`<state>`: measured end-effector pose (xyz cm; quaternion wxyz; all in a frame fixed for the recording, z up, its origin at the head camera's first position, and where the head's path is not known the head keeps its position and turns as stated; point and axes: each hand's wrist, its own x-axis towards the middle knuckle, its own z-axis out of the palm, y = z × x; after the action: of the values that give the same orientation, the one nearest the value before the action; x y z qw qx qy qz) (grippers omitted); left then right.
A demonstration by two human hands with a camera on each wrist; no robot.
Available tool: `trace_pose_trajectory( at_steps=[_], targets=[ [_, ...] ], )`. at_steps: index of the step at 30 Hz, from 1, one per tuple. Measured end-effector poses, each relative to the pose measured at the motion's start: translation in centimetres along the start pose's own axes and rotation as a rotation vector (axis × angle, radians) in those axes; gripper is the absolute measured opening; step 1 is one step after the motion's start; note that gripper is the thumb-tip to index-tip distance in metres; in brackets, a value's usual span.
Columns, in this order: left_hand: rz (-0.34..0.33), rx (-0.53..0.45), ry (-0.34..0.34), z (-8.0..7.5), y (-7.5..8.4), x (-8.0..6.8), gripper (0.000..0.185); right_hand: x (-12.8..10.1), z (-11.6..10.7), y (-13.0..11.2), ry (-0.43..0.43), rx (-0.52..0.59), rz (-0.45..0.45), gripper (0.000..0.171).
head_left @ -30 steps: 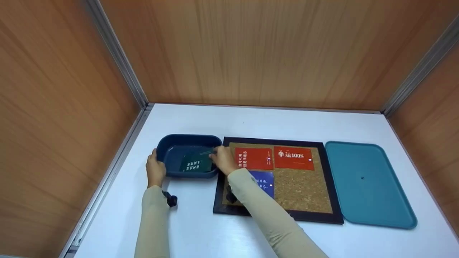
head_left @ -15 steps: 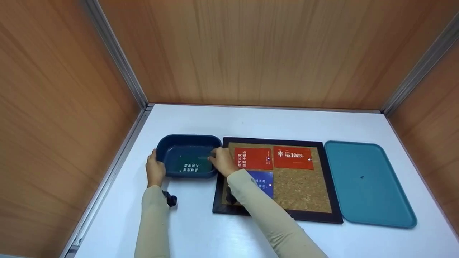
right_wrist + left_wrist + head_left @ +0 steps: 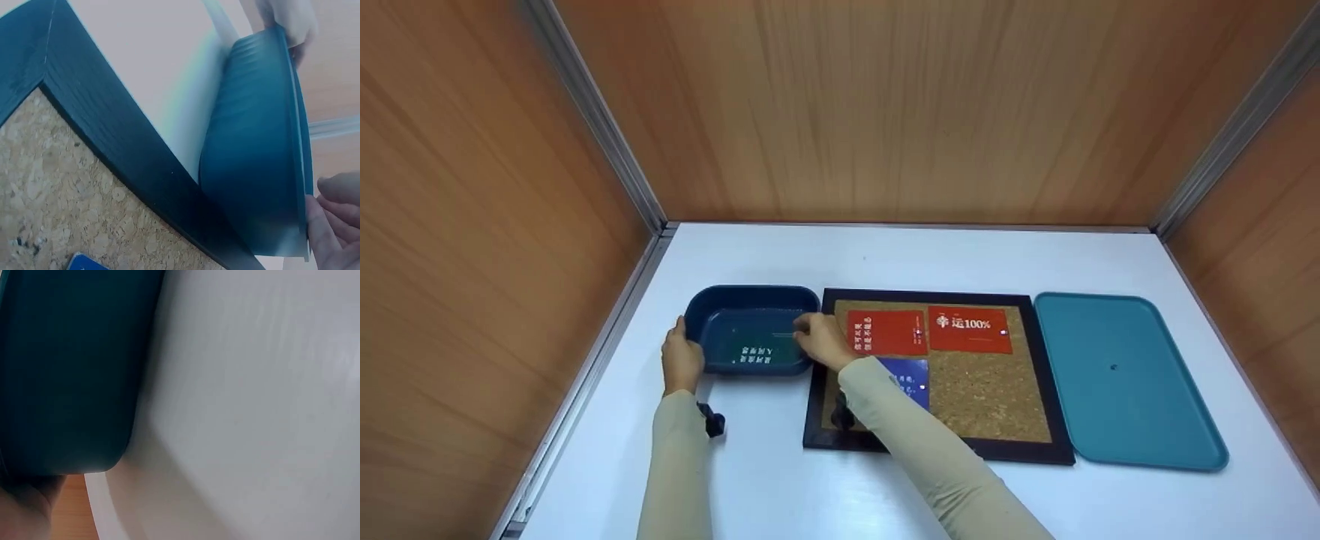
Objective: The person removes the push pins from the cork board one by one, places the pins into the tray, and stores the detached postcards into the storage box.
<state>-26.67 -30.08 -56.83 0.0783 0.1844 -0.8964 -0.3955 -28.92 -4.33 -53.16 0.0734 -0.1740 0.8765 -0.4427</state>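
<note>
A dark blue plastic tub (image 3: pixel 712 367) stands at the left of the table. My left hand (image 3: pixel 682 358) holds its left side at the rim; in the right wrist view that hand (image 3: pixel 289 22) is at the tub's far end. A dark green card (image 3: pixel 761 341) with white writing lies inside the tub. Over the tub's right rim reaches my right hand (image 3: pixel 821 341), fingers bent at the card's right end. In the right wrist view the right hand's thumb and fingers (image 3: pixel 332 225) meet behind the rim; I cannot tell whether they pinch anything.
A dark-framed cork board (image 3: pixel 990 397) lies right of the tub, partly under the right forearm. Two red cards (image 3: pixel 887 330) and a blue card (image 3: pixel 911 379) are on it, with small pins. A teal tray (image 3: pixel 1132 390) adjoins its right side. Wooden panels (image 3: pixel 885 112) surround the table.
The green card, tilted with its right end at my right fingers one second ago, now lies flatter in the tub. My right fingers have shifted slightly left. The left hand keeps its hold.
</note>
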Motion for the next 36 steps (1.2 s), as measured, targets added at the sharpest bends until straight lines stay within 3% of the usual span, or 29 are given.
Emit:
trace_pose_trajectory(
  at_steps=[6, 14, 19, 23, 36],
  targets=[
    [0.047, 0.166, -0.027, -0.4, 0.2, -0.1, 0.05, 0.1, -0.2, 0.6, -0.041, 0.136, 0.026, 0.027],
    [0.103, 0.354, -0.073, -1.4, 1.3, 0.0, 0.054, -0.2, -1.5, 1.0, -0.037, 0.226, -0.018, 0.025],
    [0.144, 0.376, -0.05, -1.7, 2.8, 0.0, 0.055, -0.6, -2.9, 1.7, -0.032, 0.224, -0.001, 0.025],
    [0.218, 0.377, -0.041, -1.2, 4.5, -0.3, 0.055, -0.7, -3.9, 2.5, -0.02, 0.229, 0.005, 0.027],
    [0.465, 0.402, -0.053, 2.4, 8.8, -3.2, 0.054, -2.7, -7.7, 4.7, -0.002, 0.212, 0.007, 0.028]
  ],
)
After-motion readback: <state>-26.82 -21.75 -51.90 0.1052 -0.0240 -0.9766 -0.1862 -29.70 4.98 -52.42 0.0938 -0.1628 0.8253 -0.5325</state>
